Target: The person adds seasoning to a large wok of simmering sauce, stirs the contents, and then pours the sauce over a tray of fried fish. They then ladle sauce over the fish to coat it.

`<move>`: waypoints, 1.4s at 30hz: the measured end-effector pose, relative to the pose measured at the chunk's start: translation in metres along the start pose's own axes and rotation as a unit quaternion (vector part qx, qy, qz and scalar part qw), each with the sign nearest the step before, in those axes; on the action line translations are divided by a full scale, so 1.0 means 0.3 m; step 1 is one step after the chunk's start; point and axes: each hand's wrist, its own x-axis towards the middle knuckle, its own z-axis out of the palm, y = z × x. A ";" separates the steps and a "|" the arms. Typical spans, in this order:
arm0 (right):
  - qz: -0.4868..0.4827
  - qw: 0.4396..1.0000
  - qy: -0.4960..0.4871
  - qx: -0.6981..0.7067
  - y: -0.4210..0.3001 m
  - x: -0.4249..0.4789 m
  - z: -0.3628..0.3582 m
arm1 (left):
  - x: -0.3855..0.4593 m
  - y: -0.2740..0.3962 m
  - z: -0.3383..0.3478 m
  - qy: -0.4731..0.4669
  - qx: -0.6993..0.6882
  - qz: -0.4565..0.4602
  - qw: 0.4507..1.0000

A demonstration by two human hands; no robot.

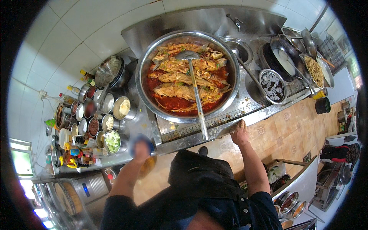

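My left hand (141,149) is at the lower left by the counter's front edge; blur covers it and a dark blue thing around it, so its grip is hidden. My right hand (240,132) rests with its fingers on the steel edge of the stove (221,130), holding nothing visible. Between and beyond my hands stands a large round steel basin (140,95) of whole cooked fish (179,91) in red sauce. A steel ladle (187,55) lies across it, bowl on the fish, its handle reaching over the near rim.
Left: steel bowls of chopped greens (112,141) and seasonings, bottles (72,152), and a perforated strainer (108,72). Right: a second ladle (253,77), a bowl of white pieces in dark liquid (272,86), a wok (283,61) and a bowl of shredded food (314,70). A side table (307,181) holds more bowls.
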 end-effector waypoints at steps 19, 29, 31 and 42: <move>0.016 1.000 -0.002 -0.026 -0.012 -0.003 0.001 | 0.062 0.161 -0.272 -0.275 0.069 -0.148 0.947; 0.002 0.999 0.010 0.035 0.010 0.008 0.035 | 0.014 0.052 -0.164 -0.151 0.008 -0.011 0.988; -0.006 1.000 0.006 0.009 0.014 0.010 0.038 | 0.016 0.048 -0.163 -0.147 0.024 -0.003 0.989; -0.019 1.000 -0.010 -0.020 0.014 0.012 0.019 | -0.033 0.068 -0.082 -0.095 0.256 -0.020 0.962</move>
